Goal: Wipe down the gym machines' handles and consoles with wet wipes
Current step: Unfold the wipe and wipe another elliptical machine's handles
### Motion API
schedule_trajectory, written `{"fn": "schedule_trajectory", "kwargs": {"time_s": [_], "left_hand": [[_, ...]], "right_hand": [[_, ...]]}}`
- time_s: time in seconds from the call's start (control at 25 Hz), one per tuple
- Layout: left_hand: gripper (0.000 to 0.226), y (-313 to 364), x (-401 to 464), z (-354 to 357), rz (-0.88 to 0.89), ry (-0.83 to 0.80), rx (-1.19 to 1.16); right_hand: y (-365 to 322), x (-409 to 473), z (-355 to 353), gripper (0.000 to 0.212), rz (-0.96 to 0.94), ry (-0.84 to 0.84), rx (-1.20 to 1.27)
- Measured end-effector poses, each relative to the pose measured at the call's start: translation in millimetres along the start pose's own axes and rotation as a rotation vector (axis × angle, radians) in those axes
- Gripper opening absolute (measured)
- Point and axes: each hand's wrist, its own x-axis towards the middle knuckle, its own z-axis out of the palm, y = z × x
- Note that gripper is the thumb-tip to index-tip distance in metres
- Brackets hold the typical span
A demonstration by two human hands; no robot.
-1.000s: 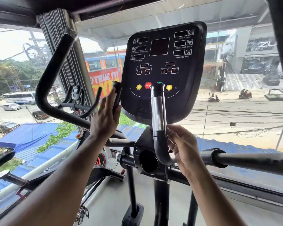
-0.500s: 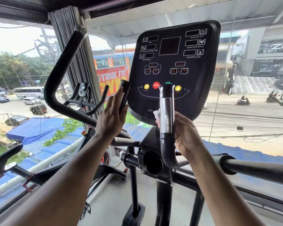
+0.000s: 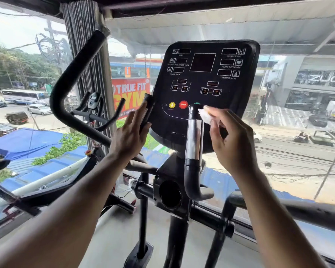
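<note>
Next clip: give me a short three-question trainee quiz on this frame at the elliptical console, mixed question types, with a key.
1. True or false: the right hand pinches the crumpled white wet wipe beside the top of the upright chrome-and-black handle.
2. Multiple choice: the left hand is (A) gripping the long curved black foam arm handle, (B) resting with straight fingers against the short black grip at the left edge of the black console panel, (C) pressing the red STOP button.
3. Fill in: the round button left of STOP is ____.

Key: 1 true; 2 B; 3 yellow.
</note>
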Motion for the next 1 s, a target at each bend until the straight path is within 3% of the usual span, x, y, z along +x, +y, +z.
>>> {"fn": "schedule_trajectory", "kwargs": {"time_s": [0.12, 0.24, 0.32, 0.44, 0.64, 0.8, 0.88, 1.0], "left_hand": [[0.062, -5, 0, 0, 0.002, 0.003, -0.032], [0.063, -8, 1, 1, 0.001, -0.008, -0.032], [0.063, -7, -1, 2, 0.000, -0.017, -0.039], [0.064, -8, -2, 3, -0.015, -0.016, -0.047], [0.065, -11, -3, 5, -0.004, -0.037, -0.085], [0.067, -9, -3, 4, -0.017, -0.031, -0.071], [0.067, -9, -2, 4, -0.012, -0.023, -0.077], [0.066, -9, -2, 4, -0.018, -0.028, -0.110]], "right_hand": [[-31, 39, 16, 0.044, -0.164, -0.331, -0.218], [-58, 86, 34, 0.042, -0.263, -1.058, -0.681], [-74, 114, 39, 0.029, -0.362, -1.313, -0.954], [-85, 138, 41, 0.025, -0.560, -1.437, -1.098], [-84, 118, 44, 0.030, -0.534, -1.549, -0.952], [-84, 69, 42, 0.037, -0.636, -1.691, -0.836], [-82, 73, 35, 0.034, -0.695, -1.687, -0.804], [-66, 104, 32, 0.028, -0.829, -1.545, -0.883]]}}
